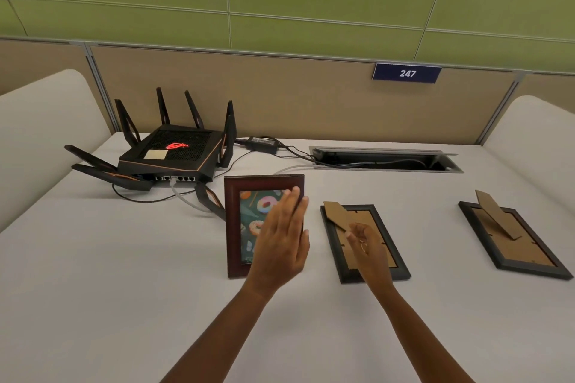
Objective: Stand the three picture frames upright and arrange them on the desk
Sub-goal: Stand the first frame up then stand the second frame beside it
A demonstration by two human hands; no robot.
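Three rectangular picture frames sit on the white desk (93, 274): one reddish-brown wooden frame (232, 227) standing upright with a doughnut print showing, and two black frames lying face down, the nearer black frame (395, 258) and the farther black frame (541, 261), each with one brown cardboard easel flap raised. Two bare hands are in view, the left hand (281, 242) and the right hand (367, 246). There is one black angular router (174, 152) with eight antennas visible, one black power adapter (263, 144), one metal cable tray (385, 160), and one blue number plate (407, 73).
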